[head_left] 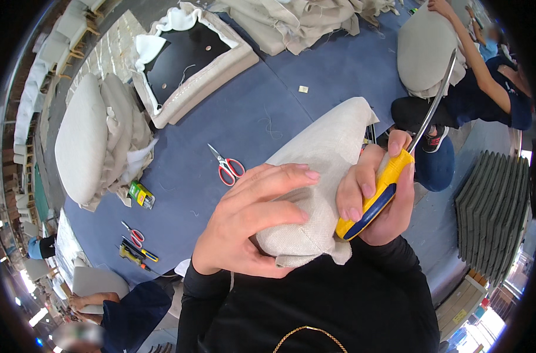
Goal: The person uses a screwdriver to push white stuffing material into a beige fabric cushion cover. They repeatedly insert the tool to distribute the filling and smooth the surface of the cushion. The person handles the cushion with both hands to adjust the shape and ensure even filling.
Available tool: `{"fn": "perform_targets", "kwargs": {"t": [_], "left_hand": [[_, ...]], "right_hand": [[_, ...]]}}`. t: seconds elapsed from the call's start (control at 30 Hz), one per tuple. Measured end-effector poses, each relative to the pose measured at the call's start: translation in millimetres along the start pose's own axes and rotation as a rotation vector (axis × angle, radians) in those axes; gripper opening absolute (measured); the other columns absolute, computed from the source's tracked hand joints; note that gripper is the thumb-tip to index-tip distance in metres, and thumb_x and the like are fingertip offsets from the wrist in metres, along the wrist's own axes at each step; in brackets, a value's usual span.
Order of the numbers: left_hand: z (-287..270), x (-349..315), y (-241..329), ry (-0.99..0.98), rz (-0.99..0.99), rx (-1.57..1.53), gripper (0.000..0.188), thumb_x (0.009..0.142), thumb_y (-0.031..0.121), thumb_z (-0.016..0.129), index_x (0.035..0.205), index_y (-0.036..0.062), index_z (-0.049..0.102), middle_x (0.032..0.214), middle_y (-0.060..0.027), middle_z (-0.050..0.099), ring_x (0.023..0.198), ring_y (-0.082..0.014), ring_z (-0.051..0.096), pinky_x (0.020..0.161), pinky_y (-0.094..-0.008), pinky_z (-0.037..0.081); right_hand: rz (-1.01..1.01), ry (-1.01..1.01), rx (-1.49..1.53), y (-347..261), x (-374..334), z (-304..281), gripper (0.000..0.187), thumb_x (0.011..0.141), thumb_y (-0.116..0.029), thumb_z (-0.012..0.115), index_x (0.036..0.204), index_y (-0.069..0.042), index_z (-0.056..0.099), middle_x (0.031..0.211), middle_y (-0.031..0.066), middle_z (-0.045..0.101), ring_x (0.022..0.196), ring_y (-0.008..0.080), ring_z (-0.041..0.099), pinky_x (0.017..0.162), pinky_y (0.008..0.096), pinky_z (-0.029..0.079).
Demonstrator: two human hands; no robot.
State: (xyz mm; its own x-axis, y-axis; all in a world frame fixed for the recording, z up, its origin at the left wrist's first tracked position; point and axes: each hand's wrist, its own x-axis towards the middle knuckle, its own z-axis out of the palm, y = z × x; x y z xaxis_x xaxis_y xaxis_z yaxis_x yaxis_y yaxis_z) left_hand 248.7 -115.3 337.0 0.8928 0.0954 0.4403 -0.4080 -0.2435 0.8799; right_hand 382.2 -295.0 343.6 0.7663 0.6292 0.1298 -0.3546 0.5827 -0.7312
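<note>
A beige fabric-covered cushion point(321, 159) is held up in front of my chest, its seamed corner nearest me. My left hand point(253, 220) is wrapped round its near left end, fingers pressing the cloth. In my right hand point(377, 194) is a screwdriver point(378, 197) with a yellow and blue handle. Its long metal shaft points up and away to the right, clear of the cushion. The handle's butt and my right fingers rest against the cushion's right side. Red-and-white scissors point(225, 165) lie on the blue table point(203, 132), left of the cushion.
An upholstered frame point(203, 88) and a cloth pile point(303, 23) lie at the far side. Stacked covered cushions point(97, 141), a green-yellow box point(141, 194), more scissors point(135, 235) and hand tools point(137, 252) are left. Co-workers sit at right point(485, 88) and lower left point(132, 315).
</note>
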Motion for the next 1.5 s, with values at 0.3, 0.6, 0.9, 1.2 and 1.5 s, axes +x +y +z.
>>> {"fn": "perform_targets", "kwargs": {"t": [0.3,0.6,0.9,1.2,1.5], "left_hand": [[-2,-7,-14,0.069,0.144,0.014,0.07,0.064,0.02,0.097,0.127,0.0132,0.068,0.153,-0.0221,0.061,0.131,-0.0443,0.064,0.102,-0.052,0.05],[-21,13,-1,-0.24,-0.146,-0.202,0.077,0.058,0.027,0.104,0.124,0.0041,0.071,0.152,-0.0297,0.057,0.146,-0.0505,0.05,0.119,-0.0594,0.036],[-12,7,-19,-0.227,-0.02,-0.362,0.048,0.072,0.015,0.099,0.113,0.0076,0.076,0.153,-0.0286,0.056,0.144,-0.0552,0.049,0.116,-0.0649,0.037],[-9,15,-31,-0.171,-0.018,-0.395,0.052,0.075,0.028,0.099,0.116,0.0066,0.077,0.159,-0.0306,0.048,0.146,-0.0503,0.049,0.12,-0.0597,0.034],[7,60,-15,-0.147,-0.426,-0.223,0.091,0.089,0.055,0.079,0.153,-0.0042,0.053,0.161,-0.0263,0.051,0.153,-0.0389,0.047,0.124,-0.0439,0.035]], "right_hand": [[0.085,0.01,0.043,1,-1,5,0.035,0.114,-0.045,0.048,0.123,-0.014,0.034,0.082,0.0135,0.052,0.053,0.0222,0.059,0.057,0.0341,0.053],[0.092,-0.018,-0.03,-6,-5,1,0.036,0.112,-0.045,0.052,0.122,-0.015,0.035,0.08,0.0121,0.054,0.048,0.0215,0.057,0.051,0.034,0.052],[0.116,0.001,0.003,-11,-3,-8,0.038,0.111,-0.046,0.055,0.121,-0.015,0.035,0.079,0.0111,0.054,0.047,0.0215,0.058,0.049,0.0326,0.051],[0.042,-0.03,0.161,-5,11,-20,0.033,0.113,-0.041,0.051,0.122,-0.013,0.035,0.081,0.0122,0.054,0.05,0.0227,0.059,0.051,0.0334,0.052],[-0.073,0.043,0.165,-4,44,-36,0.029,0.114,-0.037,0.046,0.125,-0.011,0.04,0.08,0.0097,0.049,0.049,0.0193,0.055,0.048,0.031,0.048]]}}
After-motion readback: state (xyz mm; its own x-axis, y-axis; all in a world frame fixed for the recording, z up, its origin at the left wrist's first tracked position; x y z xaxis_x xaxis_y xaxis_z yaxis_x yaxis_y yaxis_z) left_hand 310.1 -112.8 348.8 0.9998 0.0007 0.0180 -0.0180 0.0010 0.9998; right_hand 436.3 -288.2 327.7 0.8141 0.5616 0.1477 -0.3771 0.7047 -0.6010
